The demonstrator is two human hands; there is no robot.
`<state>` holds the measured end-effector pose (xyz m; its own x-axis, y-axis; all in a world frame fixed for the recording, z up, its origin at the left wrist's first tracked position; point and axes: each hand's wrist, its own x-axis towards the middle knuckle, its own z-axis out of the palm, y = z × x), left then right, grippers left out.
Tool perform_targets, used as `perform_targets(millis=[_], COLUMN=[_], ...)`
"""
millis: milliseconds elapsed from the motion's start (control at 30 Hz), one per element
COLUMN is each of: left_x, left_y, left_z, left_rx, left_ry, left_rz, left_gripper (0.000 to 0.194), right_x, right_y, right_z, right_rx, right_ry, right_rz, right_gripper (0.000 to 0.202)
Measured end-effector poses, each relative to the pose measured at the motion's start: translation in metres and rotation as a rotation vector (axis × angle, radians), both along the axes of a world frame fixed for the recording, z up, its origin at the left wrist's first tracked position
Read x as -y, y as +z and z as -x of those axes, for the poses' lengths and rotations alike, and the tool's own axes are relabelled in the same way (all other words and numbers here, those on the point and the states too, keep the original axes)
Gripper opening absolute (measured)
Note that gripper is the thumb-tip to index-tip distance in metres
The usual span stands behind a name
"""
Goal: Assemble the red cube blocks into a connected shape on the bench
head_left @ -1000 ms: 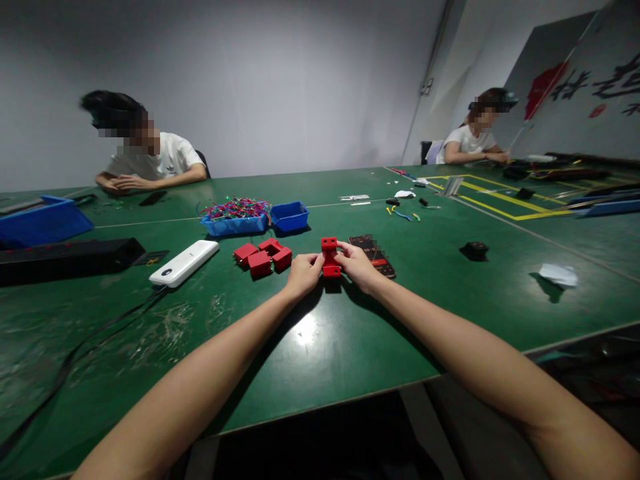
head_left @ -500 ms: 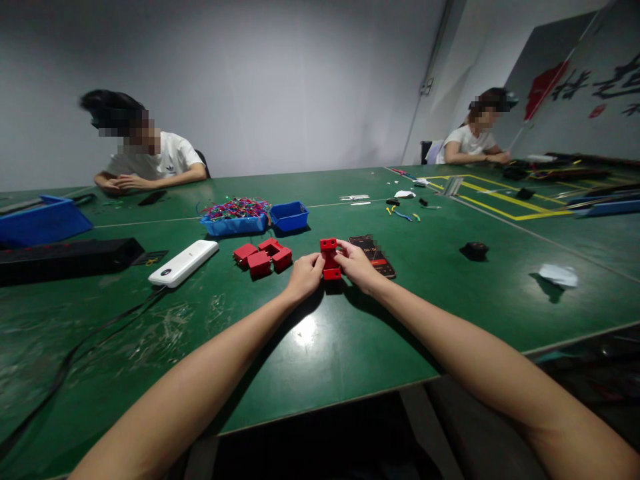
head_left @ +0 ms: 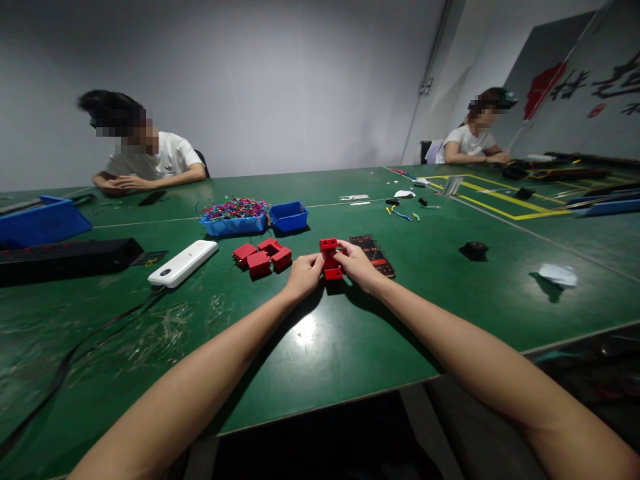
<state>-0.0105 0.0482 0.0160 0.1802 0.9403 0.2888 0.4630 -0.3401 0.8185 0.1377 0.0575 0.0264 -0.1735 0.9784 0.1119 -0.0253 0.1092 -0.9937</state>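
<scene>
So, far left on the green table [head_left: 310, 363] there's a blue bin [head_left: 43, 223], then a white power bank [head_left: 184, 264] with a cable on it. Next comes a cluster of four red blocks [head_left: 259, 265], close together and out of both hands, with a blue tray of wires [head_left: 235, 228] behind them. In the middle, the left hand [head_left: 303, 276] has its grip pinched on one side of a red block with end holes [head_left: 329, 244], and the right hand [head_left: 356, 265] pinches the other side. Can't tell if that block touches the table. Looks like just this one is being worked on, the other four lying aside; whether anything's finished, no clue. Just right of it lies a phone [head_left: 367, 250], partly behind the right hand.
</scene>
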Motion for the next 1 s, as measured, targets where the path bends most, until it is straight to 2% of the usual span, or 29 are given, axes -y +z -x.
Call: perform_targets(millis=[200,600,1000], left_x=[-0.0055,-0.0045,-0.0021], left_y=[-0.0053,-0.0042,-0.0017], left_z=[0.0007,0.0022,-0.0002], left_rx=[0.091,0.082,0.093], left_ry=[-0.023,-0.011,-0.033], left_rz=[0.012,0.064,0.058], left_gripper=[0.052,0.058,0.056], right_x=[0.0,0.0016,0.0006], right_y=[0.0009,0.0019,0.0011], right_z=[-0.0006,-0.0008,-0.0018], right_rx=[0.019,0.034,0.069], right_ry=[0.01,0.016,-0.004], right_rz=[-0.002,0.011,0.004], right_gripper=[0.038,0.042,0.041])
